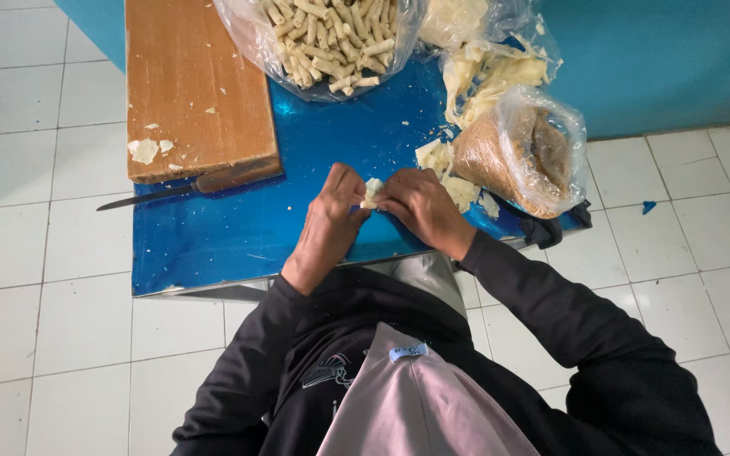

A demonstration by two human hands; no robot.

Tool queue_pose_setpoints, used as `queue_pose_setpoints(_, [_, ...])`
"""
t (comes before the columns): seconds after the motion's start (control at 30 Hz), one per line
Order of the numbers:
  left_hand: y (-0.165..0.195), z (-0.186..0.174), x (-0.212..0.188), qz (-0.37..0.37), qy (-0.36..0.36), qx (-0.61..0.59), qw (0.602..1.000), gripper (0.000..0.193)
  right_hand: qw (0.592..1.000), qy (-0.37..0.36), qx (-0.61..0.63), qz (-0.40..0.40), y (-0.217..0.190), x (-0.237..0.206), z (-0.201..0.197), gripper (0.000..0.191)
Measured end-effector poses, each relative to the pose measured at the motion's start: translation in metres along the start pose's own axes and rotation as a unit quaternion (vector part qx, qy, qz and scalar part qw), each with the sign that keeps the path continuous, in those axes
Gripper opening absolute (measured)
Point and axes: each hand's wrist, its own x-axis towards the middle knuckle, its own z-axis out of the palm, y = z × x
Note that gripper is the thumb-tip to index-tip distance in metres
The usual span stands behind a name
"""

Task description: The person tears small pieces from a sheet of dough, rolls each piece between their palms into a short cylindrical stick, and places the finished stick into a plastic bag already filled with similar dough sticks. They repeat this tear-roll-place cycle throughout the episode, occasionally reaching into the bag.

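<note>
Left hand point(329, 221), right hand point(420, 207) together, pinched on pale wrapper piece point(372, 192) over blue bench point(213, 241); I'd roll tight, edges even.

Wrapper point(372, 192): small pale cream piece of thin dough sheet, partly folded, mostly hidden by fingers. Pinched between the fingertips of the left hand point(329, 221) and the right hand point(420, 208), which meet around it. Held just above the blue table point(213, 236), near its front edge, beside a loose heap of like sheets.
</note>
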Motion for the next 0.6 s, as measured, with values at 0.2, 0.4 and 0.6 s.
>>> queue_pose_setpoints(0.2, [0.004,-0.002,-0.002,0.070,-0.004,-0.009,0.998,0.035,0.992,-0.022,0.083,0.092,0.005,0.006,0.001,0.012])
queue_pose_setpoints(0.4, [-0.012,0.009,0.000,0.052,-0.018,0.019,0.998,0.019,0.999,0.008,0.041,0.033,-0.004,0.001,-0.003,0.013])
queue_pose_setpoints(0.6, [-0.009,0.007,0.005,-0.029,-0.011,-0.014,0.999,0.022,0.999,0.009,-0.039,-0.012,-0.008,0.000,-0.004,0.014])
